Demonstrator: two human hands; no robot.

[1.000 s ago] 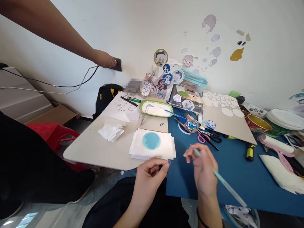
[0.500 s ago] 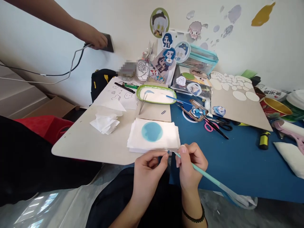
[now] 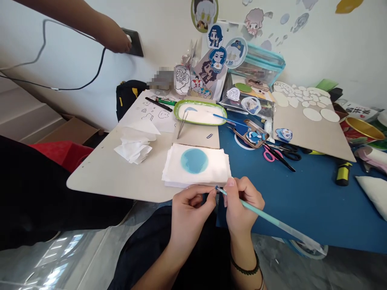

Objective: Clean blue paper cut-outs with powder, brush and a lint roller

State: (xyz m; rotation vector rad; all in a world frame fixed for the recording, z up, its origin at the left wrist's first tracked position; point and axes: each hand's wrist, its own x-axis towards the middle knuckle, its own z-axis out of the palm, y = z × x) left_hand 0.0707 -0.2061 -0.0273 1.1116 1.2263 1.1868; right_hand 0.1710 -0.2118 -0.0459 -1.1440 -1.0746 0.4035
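Observation:
My left hand [image 3: 193, 211] is closed in a pinch on a small dark blue piece [image 3: 216, 188] at the table's front edge. Held like a pencil in my right hand [image 3: 245, 205] is a slim teal pen-like tool [image 3: 263, 213] with a translucent rear end. Its narrow tip meets or almost meets the blue piece; the exact kind of tip is too small to tell. Just beyond my hands lies a stack of white paper [image 3: 216, 163], a round blue patch [image 3: 194, 160] on top. Tweezers [image 3: 182, 125] lean on a green-rimmed tray [image 3: 203, 121] with white content.
Crumpled white tissue [image 3: 134, 150] lies left. Scissors [image 3: 288, 153], a metal tin [image 3: 256, 137] of blue cut-outs and a cardboard sheet [image 3: 308, 131] are right. Another person's hand [image 3: 117, 40] is at a wall socket [image 3: 134, 42], with cables [image 3: 101, 68] hanging by it.
The tool's tip has come closer to the blue piece in my left hand. The other person's hand has shifted at the socket and the grey cable has swung left. My view has tilted slightly down.

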